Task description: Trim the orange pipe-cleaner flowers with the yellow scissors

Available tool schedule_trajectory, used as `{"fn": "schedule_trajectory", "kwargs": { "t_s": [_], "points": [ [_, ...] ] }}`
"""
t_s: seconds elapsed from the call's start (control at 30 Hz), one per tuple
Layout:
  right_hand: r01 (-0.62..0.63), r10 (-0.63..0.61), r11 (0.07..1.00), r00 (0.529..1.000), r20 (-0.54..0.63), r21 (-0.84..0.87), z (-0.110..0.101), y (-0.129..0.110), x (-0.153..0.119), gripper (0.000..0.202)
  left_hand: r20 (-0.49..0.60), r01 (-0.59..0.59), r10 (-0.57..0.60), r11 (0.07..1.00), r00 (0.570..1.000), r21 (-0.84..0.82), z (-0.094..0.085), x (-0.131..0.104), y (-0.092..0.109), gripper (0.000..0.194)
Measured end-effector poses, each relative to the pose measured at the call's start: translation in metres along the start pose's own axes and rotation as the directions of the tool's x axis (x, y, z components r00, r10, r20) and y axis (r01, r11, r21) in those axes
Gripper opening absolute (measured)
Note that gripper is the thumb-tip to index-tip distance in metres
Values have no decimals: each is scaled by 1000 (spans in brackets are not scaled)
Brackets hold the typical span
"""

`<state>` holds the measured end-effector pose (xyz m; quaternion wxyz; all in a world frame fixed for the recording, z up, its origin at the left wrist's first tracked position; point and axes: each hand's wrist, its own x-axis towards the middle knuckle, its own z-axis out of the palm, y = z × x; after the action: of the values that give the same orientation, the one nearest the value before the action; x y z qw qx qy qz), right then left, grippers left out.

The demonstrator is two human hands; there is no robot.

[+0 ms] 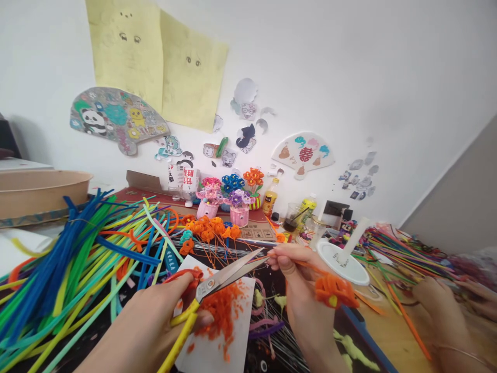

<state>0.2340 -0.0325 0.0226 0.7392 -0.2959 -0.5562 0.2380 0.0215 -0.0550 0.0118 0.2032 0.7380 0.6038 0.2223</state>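
My left hand (155, 305) is wrapped round a pair of scissors (229, 272) with red and yellow handles. The slightly parted blades point right, their tips close to the fingertips of my right hand (301, 290). That hand pinches the stem of an orange pipe-cleaner flower (336, 291) with a yellow centre; its head hangs past the back of my hand. I cannot tell whether the blades touch the stem end. Below the scissors lies a white sheet of paper (238, 336) strewn with orange fuzz clippings (223, 316).
Loose coloured pipe cleaners (85, 269) pile up at left. Finished orange flowers (209, 228) lie ahead, before potted flowers (239, 210) and drink bottles (271, 197). A white lid (344, 264) holds an upright tube at right. Another person's hand (442, 305) is at far right.
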Motion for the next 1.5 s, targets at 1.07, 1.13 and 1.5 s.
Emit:
{"fn": "schedule_trajectory", "kwargs": {
  "t_s": [1.07, 1.13, 1.5],
  "points": [
    [-93, 99, 988, 994, -45, 120, -3, 4, 1, 3, 86, -48, 43, 997, 995, 56, 2, 4, -7, 27],
    [-95, 101, 990, 994, -52, 103, -2, 4, 1, 3, 84, -42, 36, 997, 996, 60, 3, 4, -7, 30],
    [-84, 88, 995, 994, -65, 53, -4, 6, -1, 3, 171, 9, -23, 997, 985, 83, 0, 4, -5, 37]
  ]
}}
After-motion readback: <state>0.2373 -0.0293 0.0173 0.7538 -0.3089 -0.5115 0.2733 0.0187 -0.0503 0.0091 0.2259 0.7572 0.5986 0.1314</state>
